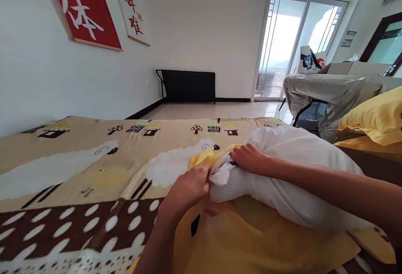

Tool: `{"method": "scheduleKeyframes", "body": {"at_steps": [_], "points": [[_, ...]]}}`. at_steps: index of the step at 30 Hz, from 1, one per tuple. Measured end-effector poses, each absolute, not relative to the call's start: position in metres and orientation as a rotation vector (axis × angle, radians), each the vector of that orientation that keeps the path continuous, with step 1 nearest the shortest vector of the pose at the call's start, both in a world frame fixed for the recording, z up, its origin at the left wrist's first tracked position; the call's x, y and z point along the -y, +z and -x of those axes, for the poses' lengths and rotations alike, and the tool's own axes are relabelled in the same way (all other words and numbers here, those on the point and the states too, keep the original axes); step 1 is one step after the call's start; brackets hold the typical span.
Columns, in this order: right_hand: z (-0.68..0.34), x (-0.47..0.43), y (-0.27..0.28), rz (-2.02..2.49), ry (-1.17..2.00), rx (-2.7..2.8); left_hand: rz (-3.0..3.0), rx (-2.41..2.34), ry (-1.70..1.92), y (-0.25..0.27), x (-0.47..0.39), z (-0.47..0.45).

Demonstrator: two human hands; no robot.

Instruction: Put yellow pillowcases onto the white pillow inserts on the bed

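A plump white pillow [292, 156] lies on the bed in front of me, on top of a yellow pillowcase [248, 232] printed with a face-like pattern. My left hand [191, 184] is closed on the edge of the yellow cloth at the pillow's left end. My right hand [248, 158] is closed at the same end, its fingers pinching the pillow's bunched white corner close to the cloth's edge. Both hands are close together, with folded fabric between them. Which layer each fingertip holds is partly hidden.
A beige and brown patterned blanket [94, 161] covers the bed. At right are a yellow pillow [373, 117] and a table under silvery plastic [333, 87] with boxes on it. A black folded panel [190, 85] leans against the far wall, left of a glass sliding door [282, 43].
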State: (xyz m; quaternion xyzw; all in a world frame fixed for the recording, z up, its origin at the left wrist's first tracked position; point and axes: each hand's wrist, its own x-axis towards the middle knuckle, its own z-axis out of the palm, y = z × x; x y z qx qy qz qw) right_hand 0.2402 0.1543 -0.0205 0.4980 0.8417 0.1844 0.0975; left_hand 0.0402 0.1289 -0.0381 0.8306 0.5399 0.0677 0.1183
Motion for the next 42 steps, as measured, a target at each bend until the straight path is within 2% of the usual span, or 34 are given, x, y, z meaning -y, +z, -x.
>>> {"method": "scheduleKeyframes", "body": {"at_steps": [5,12,20,28,36,42], "points": [[-0.242,-0.156,-0.022,-1.473,0.572,-2.494,-2.395,-1.871,-0.075,-0.040,-0.124,-0.060],[-0.241,-0.156,-0.023,-1.489,0.550,-2.494,-2.401,-1.856,-0.196,-0.045,-0.136,-0.048],[-0.237,-0.155,-0.043,-1.442,0.559,-2.552,-2.416,-1.911,-0.167,-0.013,-0.101,-0.034],[-0.217,-0.150,-0.075,-1.462,0.604,-2.624,-2.455,-1.743,-0.099,-0.014,-0.090,-0.032],[-0.212,-0.145,-0.072,-1.470,0.598,-2.711,-2.461,-1.944,0.260,-0.010,-0.131,-0.069],[-0.212,-0.135,-0.046,-1.469,0.500,-2.740,-2.357,-1.833,0.611,0.030,-0.144,-0.085]]}}
